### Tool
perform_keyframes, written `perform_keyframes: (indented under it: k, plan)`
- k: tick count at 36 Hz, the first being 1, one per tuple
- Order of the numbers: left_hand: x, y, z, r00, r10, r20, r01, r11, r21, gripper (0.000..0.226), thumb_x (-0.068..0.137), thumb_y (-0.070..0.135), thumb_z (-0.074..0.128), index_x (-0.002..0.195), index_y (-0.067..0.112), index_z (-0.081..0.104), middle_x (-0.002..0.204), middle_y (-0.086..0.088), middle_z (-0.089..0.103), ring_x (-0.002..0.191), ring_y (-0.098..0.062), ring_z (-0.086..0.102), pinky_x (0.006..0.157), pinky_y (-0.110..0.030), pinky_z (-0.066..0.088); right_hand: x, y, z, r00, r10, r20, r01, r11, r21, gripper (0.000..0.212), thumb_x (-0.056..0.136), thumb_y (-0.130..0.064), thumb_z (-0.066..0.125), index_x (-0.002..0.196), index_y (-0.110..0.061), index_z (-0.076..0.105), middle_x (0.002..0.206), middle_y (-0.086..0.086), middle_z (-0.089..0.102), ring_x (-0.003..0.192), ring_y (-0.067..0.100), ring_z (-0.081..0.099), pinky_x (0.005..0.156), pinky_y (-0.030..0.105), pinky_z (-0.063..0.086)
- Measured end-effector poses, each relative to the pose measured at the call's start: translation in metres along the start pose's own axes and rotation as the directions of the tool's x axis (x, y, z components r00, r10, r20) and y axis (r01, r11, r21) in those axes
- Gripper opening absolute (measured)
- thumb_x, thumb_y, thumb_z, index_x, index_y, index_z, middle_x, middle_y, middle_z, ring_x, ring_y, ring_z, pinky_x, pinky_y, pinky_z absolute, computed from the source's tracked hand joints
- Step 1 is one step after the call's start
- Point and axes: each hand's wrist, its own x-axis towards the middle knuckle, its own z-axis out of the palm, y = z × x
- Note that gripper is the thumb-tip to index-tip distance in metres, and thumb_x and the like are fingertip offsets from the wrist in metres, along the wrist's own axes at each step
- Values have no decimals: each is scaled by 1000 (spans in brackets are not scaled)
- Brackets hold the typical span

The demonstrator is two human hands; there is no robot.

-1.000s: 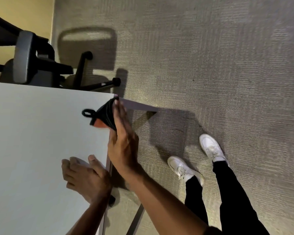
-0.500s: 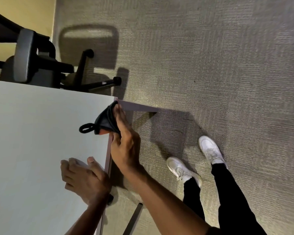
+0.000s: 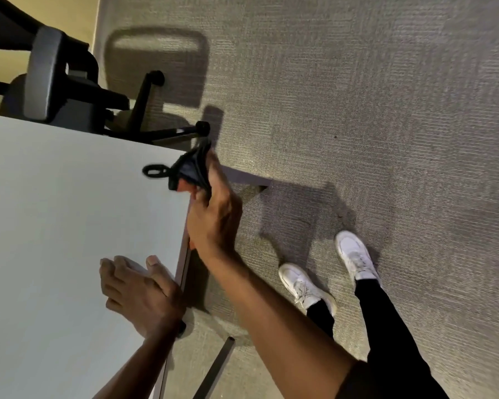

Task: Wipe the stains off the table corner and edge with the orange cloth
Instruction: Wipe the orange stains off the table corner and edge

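The white table fills the left side, its far right corner near the middle of the view. My right hand presses the cloth against that corner; the cloth looks dark with an orange patch underneath and a black hanging loop lying on the tabletop. The hand's fingers wrap over the cloth along the table's right edge. My left hand rests on the tabletop close to the same edge, nearer to me, fingers curled and holding nothing.
A black office chair stands beyond the table's far edge, its wheeled base reaching toward the corner. Grey carpet covers the floor to the right. My legs in black trousers and white shoes stand beside the table's right edge.
My right hand has slid the cloth up along the edge onto the table corner, bunching it. The left hand has stayed in place on the tabletop.
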Motion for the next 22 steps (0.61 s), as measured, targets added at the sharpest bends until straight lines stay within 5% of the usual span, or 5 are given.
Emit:
perform_keyframes:
  k: [5, 9, 15, 18, 22]
  plan:
    - [0, 1, -2, 1000, 7, 8, -8, 1000, 15, 74, 110, 53, 32, 154, -5, 42, 173, -23, 34, 159, -47, 33, 123, -64, 30, 6, -3, 1, 1000, 0, -14, 0, 1000, -7, 52, 106, -2, 56, 157, -10, 51, 158, 11, 58, 145, 27, 58, 115, 42, 53]
    - [1, 1, -2, 1000, -7, 22, 7, 1000, 3, 73, 108, 52, 34, 154, -4, 41, 174, -23, 32, 160, -46, 32, 124, -66, 28, -43, 12, -8, 994, 79, 81, -75, 996, -51, 57, 101, 2, 61, 156, -13, 55, 152, 9, 64, 137, 17, 61, 111, 9, 44]
    - [-1, 6, -7, 1000, -13, 25, 13, 1000, -5, 74, 107, 50, 35, 156, -6, 42, 175, -23, 32, 163, -44, 29, 126, -66, 27, -51, 26, -28, 939, 289, 189, -273, 956, -106, 45, 102, 1, 57, 146, -9, 63, 127, 17, 76, 110, 24, 73, 96, 34, 57]
    - [-1, 8, -8, 1000, -17, 19, 17, 1000, -7, 71, 107, 47, 37, 155, -6, 43, 175, -24, 33, 162, -44, 30, 125, -65, 28, -22, 10, -15, 965, 235, 117, -228, 971, -69, 45, 102, 1, 56, 145, -9, 64, 123, 22, 76, 100, 28, 72, 88, 38, 58]
    - [-1, 10, -9, 1000, -18, 12, 18, 1000, 3, 71, 108, 46, 38, 155, -6, 44, 174, -24, 34, 161, -46, 32, 124, -65, 30, 7, -2, -2, 975, 216, 60, -215, 976, -18, 48, 97, 8, 50, 140, -8, 65, 127, 19, 75, 114, 29, 72, 89, 26, 54]
